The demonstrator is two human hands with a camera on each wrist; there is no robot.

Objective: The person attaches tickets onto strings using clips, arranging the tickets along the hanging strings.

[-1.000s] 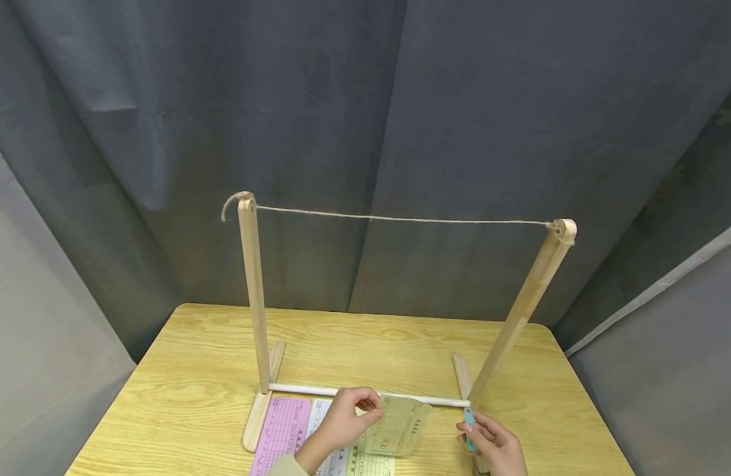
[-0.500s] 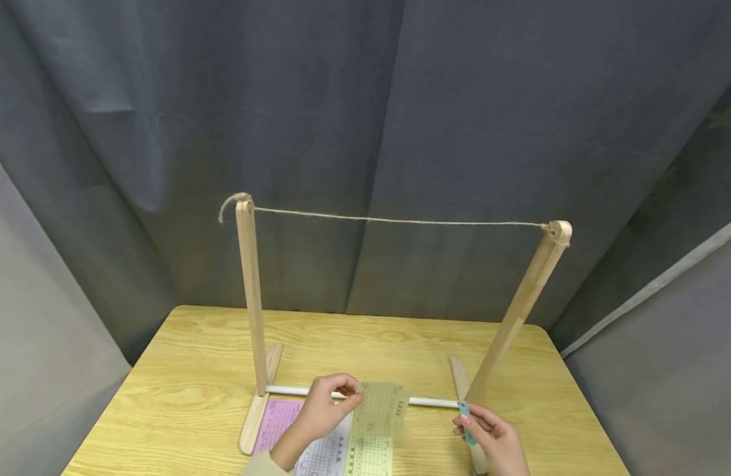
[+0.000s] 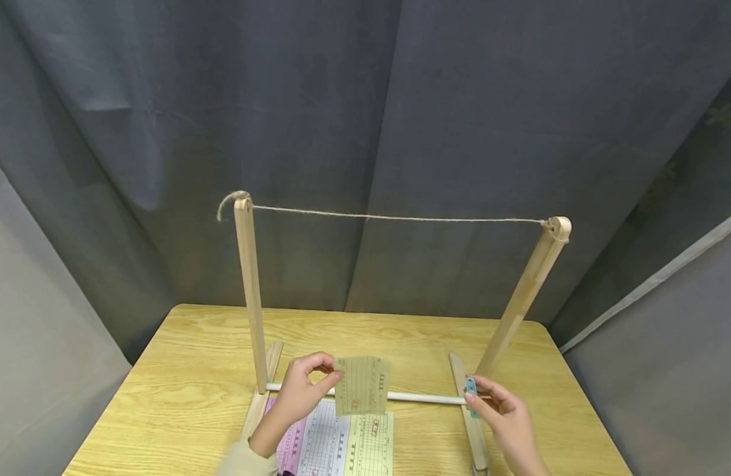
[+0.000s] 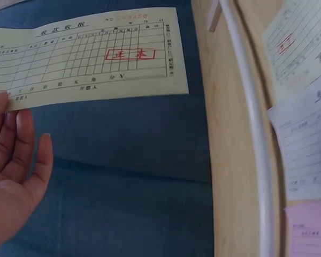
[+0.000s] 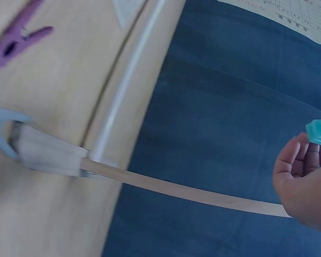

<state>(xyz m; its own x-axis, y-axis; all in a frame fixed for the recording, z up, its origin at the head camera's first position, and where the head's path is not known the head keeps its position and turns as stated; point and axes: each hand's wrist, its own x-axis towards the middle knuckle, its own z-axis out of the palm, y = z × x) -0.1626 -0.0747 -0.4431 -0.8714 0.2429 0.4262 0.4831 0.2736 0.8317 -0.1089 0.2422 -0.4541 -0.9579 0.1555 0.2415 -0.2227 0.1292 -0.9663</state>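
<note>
The left hand (image 3: 303, 387) pinches the yellow slip (image 3: 362, 387) by its nine-o'clock edge, before the white crossbar (image 3: 425, 397); the right hand (image 3: 508, 418) has its fingers clamped on a teal peg (image 3: 471, 385), three o'clock from it. A light pinch should keep thin paper flat. Only the right wrist view shows a purple peg (image 5: 16, 39), at ten o'clock.

Light beige sleeve (image 3: 246, 459) on the left arm, kinda sandy toned, and it looks plain and a bit loose, ending right around the wrist. Can't really make out the weave from here. The left hand (image 3: 300, 390) is bare, slim fingers (image 4: 24, 136) with rounded tips. Right hand (image 3: 508, 416) is bare too, same for the wrist; anything further up that arm is out of view.
</note>
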